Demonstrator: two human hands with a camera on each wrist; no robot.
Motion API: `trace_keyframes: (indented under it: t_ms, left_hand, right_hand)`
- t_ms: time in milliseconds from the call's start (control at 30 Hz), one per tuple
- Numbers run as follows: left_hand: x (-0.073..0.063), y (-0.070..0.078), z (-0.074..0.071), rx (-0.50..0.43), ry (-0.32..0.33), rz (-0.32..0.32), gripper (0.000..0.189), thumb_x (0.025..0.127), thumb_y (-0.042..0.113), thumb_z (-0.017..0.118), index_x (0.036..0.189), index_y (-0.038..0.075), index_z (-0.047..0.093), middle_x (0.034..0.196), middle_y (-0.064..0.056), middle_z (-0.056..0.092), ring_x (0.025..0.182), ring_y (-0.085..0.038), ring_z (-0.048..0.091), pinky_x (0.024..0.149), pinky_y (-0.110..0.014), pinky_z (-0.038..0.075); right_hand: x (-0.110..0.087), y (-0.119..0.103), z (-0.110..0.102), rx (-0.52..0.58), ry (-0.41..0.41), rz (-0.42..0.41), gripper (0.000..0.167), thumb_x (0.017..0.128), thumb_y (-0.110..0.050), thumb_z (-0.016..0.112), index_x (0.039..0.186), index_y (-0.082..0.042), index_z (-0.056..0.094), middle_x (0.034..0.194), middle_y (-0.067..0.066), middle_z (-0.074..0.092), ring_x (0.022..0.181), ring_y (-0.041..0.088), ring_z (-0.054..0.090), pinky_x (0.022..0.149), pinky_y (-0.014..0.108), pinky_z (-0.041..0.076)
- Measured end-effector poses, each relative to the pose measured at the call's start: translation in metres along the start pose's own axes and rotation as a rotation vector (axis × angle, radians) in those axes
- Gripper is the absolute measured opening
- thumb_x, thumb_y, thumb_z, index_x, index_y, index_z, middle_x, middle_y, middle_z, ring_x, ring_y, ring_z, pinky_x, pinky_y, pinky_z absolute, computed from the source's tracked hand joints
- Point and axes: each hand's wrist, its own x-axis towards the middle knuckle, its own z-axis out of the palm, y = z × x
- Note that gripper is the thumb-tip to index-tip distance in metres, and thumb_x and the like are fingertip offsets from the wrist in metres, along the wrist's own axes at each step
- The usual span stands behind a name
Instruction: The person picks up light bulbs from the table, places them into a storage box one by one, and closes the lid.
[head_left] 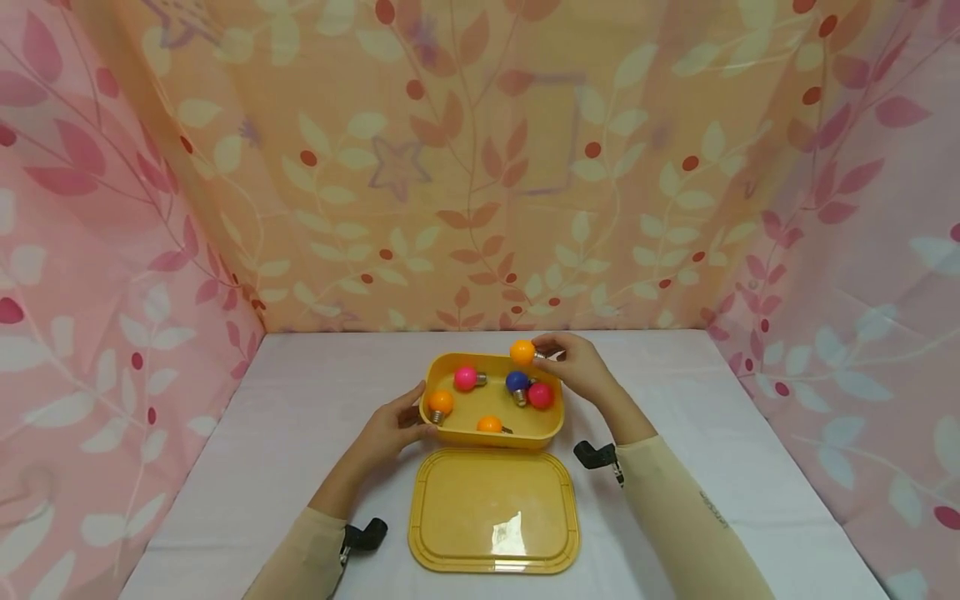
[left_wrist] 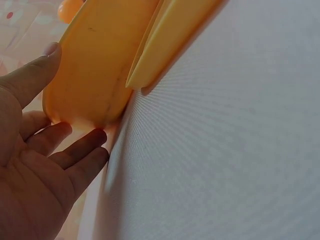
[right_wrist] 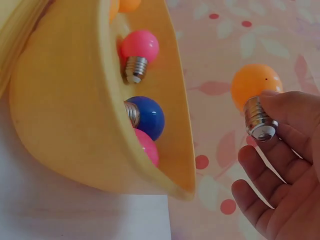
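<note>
An orange light bulb [right_wrist: 256, 86] is pinched at its metal screw base by the thumb and fingers of my right hand [head_left: 577, 363], above the far right rim of the yellow box [head_left: 487, 438]. My left hand [head_left: 390, 429] rests against the box's left end, fingers fairly straight, with the thumb [left_wrist: 36, 75] on its side wall. Inside the box lie a pink bulb [head_left: 465, 378], a blue bulb [head_left: 517, 382], another pink bulb [head_left: 541, 395] and two orange bulbs, one on the left [head_left: 441, 403] and one by the near wall [head_left: 490, 424].
A yellow lid [head_left: 493, 508] lies flat on the white tabletop [head_left: 300, 400], just in front of the box. Leaf-patterned cloth [head_left: 480, 183] hangs behind the table and along both sides. Small black wrist devices [head_left: 595, 455] stick out by the sleeves.
</note>
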Motion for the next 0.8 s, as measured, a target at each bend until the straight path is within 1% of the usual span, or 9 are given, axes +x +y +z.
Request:
trace_keyframes:
  t_ms: [167,300,467,600,700,800]
  left_hand:
    - [0.000,0.000,-0.001,0.003,-0.003,0.001,0.089,0.087,0.037,0.082,0.161,0.028,0.034,0.162,-0.006,0.041,0.135,-0.031,0.057,0.108,-0.044,0.051]
    - [0.000,-0.001,-0.001,0.007,-0.006,0.008,0.089,0.087,0.038,0.082,0.161,0.027,0.034,0.162,-0.007,0.042,0.135,-0.030,0.057,0.108,-0.042,0.051]
    - [0.001,-0.001,0.000,0.007,-0.006,0.009,0.090,0.086,0.039,0.082,0.161,0.028,0.034,0.159,-0.008,0.045,0.134,-0.030,0.058,0.108,-0.042,0.051]
    - [0.001,-0.001,0.000,0.005,-0.007,0.010,0.091,0.086,0.040,0.083,0.161,0.028,0.033,0.160,-0.008,0.044,0.135,-0.030,0.058,0.109,-0.043,0.050]
    - [0.001,-0.001,-0.001,0.010,-0.006,0.013,0.091,0.086,0.040,0.082,0.162,0.028,0.033,0.161,-0.007,0.043,0.135,-0.030,0.057,0.110,-0.043,0.050]
    - [0.000,-0.001,-0.001,0.006,-0.002,0.015,0.091,0.086,0.039,0.083,0.161,0.027,0.034,0.160,-0.008,0.044,0.135,-0.030,0.058,0.110,-0.044,0.049]
  right_hand:
    - [0.014,-0.006,0.007,-0.038,-0.090,0.005,0.033,0.092,-0.027,0.079,0.121,-0.013,0.072,0.114,0.001,0.073,0.106,0.022,0.066,0.100,0.045,0.054]
    - [0.018,-0.013,0.014,-0.050,-0.158,-0.004,0.031,0.090,-0.026,0.079,0.118,-0.015,0.073,0.111,0.000,0.073,0.104,0.022,0.066,0.098,0.044,0.056]
    - [0.024,-0.017,0.022,-0.063,-0.263,-0.026,0.029,0.090,-0.026,0.080,0.117,-0.015,0.074,0.109,-0.001,0.073,0.102,0.020,0.066,0.098,0.044,0.057]
    - [0.027,-0.019,0.030,-0.064,-0.305,-0.021,0.028,0.090,-0.025,0.081,0.115,-0.015,0.074,0.107,-0.001,0.073,0.100,0.018,0.066,0.101,0.043,0.056]
    - [0.028,-0.021,0.035,-0.061,-0.317,-0.012,0.027,0.090,-0.025,0.081,0.114,-0.015,0.074,0.106,-0.002,0.073,0.098,0.017,0.067,0.101,0.042,0.056]
    - [0.029,-0.023,0.039,-0.062,-0.328,-0.021,0.026,0.090,-0.023,0.081,0.113,-0.015,0.073,0.106,-0.001,0.073,0.097,0.016,0.067,0.100,0.041,0.057]
